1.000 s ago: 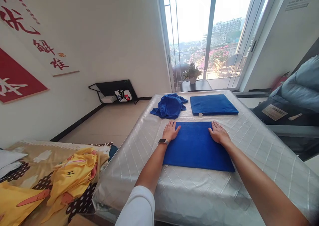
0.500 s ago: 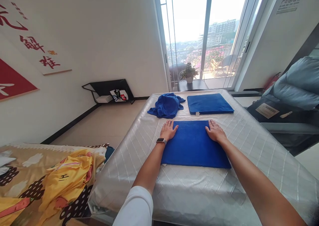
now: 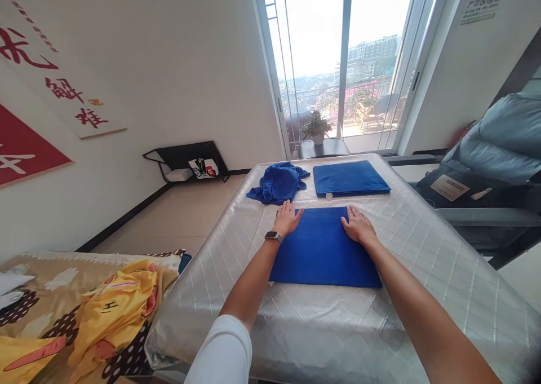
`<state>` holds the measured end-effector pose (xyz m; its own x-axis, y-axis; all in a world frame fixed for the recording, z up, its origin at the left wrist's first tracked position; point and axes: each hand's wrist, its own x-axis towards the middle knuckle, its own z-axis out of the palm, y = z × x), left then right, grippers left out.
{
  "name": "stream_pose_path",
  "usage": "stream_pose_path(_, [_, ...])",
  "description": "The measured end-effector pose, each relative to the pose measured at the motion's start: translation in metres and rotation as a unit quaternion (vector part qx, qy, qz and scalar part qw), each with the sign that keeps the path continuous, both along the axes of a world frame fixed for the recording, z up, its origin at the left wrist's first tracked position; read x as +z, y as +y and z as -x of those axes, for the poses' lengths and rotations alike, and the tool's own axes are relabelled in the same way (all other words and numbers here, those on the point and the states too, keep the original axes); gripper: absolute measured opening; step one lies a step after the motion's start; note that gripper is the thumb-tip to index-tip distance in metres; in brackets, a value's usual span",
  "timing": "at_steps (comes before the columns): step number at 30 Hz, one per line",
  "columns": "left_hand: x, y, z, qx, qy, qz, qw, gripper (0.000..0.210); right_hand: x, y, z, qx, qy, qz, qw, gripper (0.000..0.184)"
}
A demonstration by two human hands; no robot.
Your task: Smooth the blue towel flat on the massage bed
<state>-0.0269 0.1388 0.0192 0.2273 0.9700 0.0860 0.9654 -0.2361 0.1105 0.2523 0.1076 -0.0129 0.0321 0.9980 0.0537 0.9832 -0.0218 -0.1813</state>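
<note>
A blue cloth (image 3: 323, 248), spread flat as a rectangle, lies in front of me on the silvery quilted mattress (image 3: 228, 294). On its far left corner rests my left hand (image 3: 287, 220), open with the fingers stretched forward. My right hand (image 3: 358, 224) lies open on the far right corner, thumb pointing inward. Behind the cloth, to the right, is a folded blue cloth (image 3: 350, 177) with a small white tag at its near edge. A crumpled blue cloth (image 3: 279, 184) sits behind my left hand.
At the left, a patterned bedspread (image 3: 54, 282) holds yellow clothing (image 3: 120, 299). A grey recliner (image 3: 499, 141) stands at the right. Beyond the mattress are a potted plant (image 3: 318, 129) on a chair and a sliding glass door (image 3: 346, 62). A black shelf (image 3: 186, 158) lies by the wall.
The view has shifted slightly, so the cloths appear a little further left. Both hands stay flat on the far corners of the near cloth.
</note>
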Motion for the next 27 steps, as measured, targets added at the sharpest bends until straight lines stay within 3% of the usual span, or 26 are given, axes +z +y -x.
stream_pose_path(3, [0.002, -0.009, -0.064, -0.147, -0.008, -0.015, 0.989, 0.074, -0.002, 0.000, -0.001, -0.003, -0.001, -0.002, 1.000, 0.072])
stream_pose_path(6, [-0.008, -0.021, -0.132, -0.234, -0.035, -0.050, 0.970, 0.065, -0.007, -0.001, -0.006, 0.016, -0.018, 0.005, 1.000, 0.068])
stream_pose_path(8, [-0.018, -0.026, -0.162, -0.237, -0.069, -0.053, 0.968, 0.061, -0.011, -0.001, -0.010, 0.038, -0.036, 0.008, 0.999, 0.067])
stream_pose_path(10, [-0.027, -0.027, -0.174, -0.211, -0.093, -0.042, 0.972, 0.060, -0.012, -0.002, -0.011, 0.044, -0.046, 0.005, 0.998, 0.066])
stream_pose_path(14, [-0.034, -0.020, -0.148, -0.159, -0.080, -0.013, 0.984, 0.067, -0.007, -0.001, -0.007, 0.016, -0.029, -0.006, 0.999, 0.066])
stream_pose_path(23, [-0.027, -0.017, -0.011, -0.001, -0.014, 0.011, 1.000, 0.082, 0.000, -0.001, -0.001, -0.003, -0.007, 0.007, 1.000, 0.072])
stream_pose_path(27, [-0.033, -0.018, 0.020, 0.047, -0.010, -0.006, 0.999, 0.084, -0.002, 0.001, -0.002, -0.005, -0.011, 0.004, 1.000, 0.072])
